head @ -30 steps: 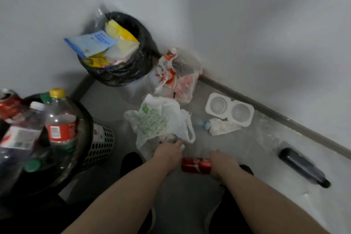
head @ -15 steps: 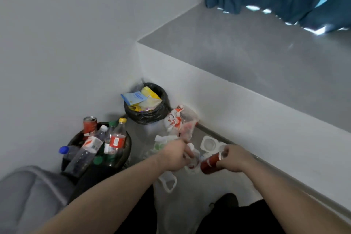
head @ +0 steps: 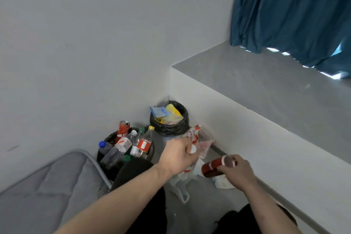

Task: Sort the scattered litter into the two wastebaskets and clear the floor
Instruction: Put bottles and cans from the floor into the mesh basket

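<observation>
L hand (head: 179, 155) gripped clear bottle (head: 191, 159), nearer bottle basket (head: 106, 138) to its left. R hand (head: 234, 170) held red can (head: 212, 167), axis tilted, farther off.

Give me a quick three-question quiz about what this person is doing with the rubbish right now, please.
1. True or false: the right hand holds a red can.
2. Which basket holds the bottles? A) the nearer wastebasket B) the far wastebasket with the black liner
3. Fill in: the left hand grips a clear bottle with a ___ cap.

Key: 1 true; 2 A; 3 white.
</observation>
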Motion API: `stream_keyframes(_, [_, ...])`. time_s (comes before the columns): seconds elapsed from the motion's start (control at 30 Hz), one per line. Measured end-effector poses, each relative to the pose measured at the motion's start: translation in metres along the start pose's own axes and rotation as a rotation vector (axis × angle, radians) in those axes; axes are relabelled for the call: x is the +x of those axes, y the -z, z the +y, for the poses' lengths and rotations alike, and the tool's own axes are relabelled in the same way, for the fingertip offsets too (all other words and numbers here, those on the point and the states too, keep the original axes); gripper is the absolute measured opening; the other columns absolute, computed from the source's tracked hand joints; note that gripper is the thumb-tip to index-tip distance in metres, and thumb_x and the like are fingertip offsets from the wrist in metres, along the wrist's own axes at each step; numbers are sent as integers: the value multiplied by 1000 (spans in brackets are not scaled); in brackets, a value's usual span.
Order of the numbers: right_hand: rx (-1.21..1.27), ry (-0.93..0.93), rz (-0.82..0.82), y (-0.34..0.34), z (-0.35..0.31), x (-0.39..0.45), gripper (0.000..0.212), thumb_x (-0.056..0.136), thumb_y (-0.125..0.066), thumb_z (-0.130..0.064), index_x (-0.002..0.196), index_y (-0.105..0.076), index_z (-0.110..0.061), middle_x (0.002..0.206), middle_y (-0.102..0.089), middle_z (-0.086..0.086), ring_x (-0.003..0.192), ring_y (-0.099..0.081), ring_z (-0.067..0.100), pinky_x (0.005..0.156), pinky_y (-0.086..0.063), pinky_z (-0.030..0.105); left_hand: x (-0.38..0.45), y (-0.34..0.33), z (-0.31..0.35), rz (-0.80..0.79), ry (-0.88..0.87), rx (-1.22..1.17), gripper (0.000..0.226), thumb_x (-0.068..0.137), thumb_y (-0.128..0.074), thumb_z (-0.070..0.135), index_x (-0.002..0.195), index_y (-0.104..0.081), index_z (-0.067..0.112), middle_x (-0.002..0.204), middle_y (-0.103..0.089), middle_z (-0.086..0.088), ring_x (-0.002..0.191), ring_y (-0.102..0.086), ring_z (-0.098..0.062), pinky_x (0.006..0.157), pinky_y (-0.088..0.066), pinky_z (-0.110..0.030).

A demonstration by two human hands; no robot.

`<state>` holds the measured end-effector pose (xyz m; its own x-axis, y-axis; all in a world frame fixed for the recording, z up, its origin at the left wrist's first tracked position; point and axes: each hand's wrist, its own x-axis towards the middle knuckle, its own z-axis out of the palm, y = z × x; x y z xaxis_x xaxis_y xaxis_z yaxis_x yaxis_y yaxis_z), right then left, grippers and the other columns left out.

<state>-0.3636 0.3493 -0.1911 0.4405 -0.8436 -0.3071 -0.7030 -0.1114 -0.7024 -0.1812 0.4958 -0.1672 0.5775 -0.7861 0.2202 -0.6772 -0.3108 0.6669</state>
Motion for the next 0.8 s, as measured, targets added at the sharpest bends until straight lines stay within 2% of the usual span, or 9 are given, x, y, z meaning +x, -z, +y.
stream_keyframes(0.1, [53,51,8,-15,-20,3,45,65,-84,-26,105,-65,-26,101,-65,1,85,-63,16,61,-44,23,11,12,-5,92,140,-81,38,74,-69,42,65,-42,17,60,-56,0,58,-50,-14,55,-42,-26])
stream_keyframes(0.17, [61,92,-3,-28,-33,9,45,64,-83,-26,104,-63,-28,103,-63,1,86,-62,16,67,-47,28,24,26,-17,207,257,-145,36,75,-77,36,70,-46,18,58,-56,3,52,-47,-10,52,-38,-21])
stream_keyframes(0.27, [64,159,-33,-53,-47,19,43,57,-83,-32,96,-66,-32,103,-64,-1,88,-64,16,78,-53,35,36,56,-50,315,378,-202,40,74,-83,34,76,-47,16,64,-62,2,56,-51,-12,54,-43,-29])
stream_keyframes(0.37, [76,227,-81,-76,-63,30,33,58,-85,-26,85,-67,-31,87,-70,-7,77,-66,9,73,-55,36,36,89,-89,317,410,-158,40,71,-80,42,78,-45,24,68,-63,-4,56,-55,-19,56,-51,-44])
stream_keyframes(0.43, [86,226,-112,-90,-73,38,42,56,-84,-32,95,-68,-30,88,-71,-10,80,-68,11,75,-56,38,32,107,-111,307,414,-125,39,72,-78,42,78,-43,27,70,-63,-4,55,-57,-22,56,-53,-48])
stream_keyframes(0.53, [92,242,-119,-114,-86,49,43,61,-84,-35,99,-65,-30,91,-69,-11,84,-67,13,75,-54,35,27,128,-134,321,394,-12,36,74,-79,36,79,-45,24,68,-62,-4,61,-57,-26,57,-49,-46])
stream_keyframes(0.63, [114,246,-141,-138,-103,53,39,66,-85,-35,99,-65,-31,94,-68,-13,84,-64,7,72,-50,30,18,139,-160,307,432,48,34,74,-78,33,79,-46,24,67,-61,-3,63,-57,-27,57,-48,-45])
stream_keyframes(0.7, [122,271,-175,-156,-111,56,38,69,-86,-34,102,-66,-32,96,-67,-15,85,-61,2,67,-45,23,9,142,-178,299,484,50,33,74,-78,30,79,-47,23,68,-61,-4,59,-54,-21,56,-48,-44])
stream_keyframes(0.8, [92,292,-215,-182,-120,60,44,70,-86,-36,108,-67,-30,102,-67,-12,90,-63,5,66,-43,21,-2,141,-200,353,517,6,32,76,-79,27,78,-48,20,61,-57,-4,47,-44,-9,49,-42,-36])
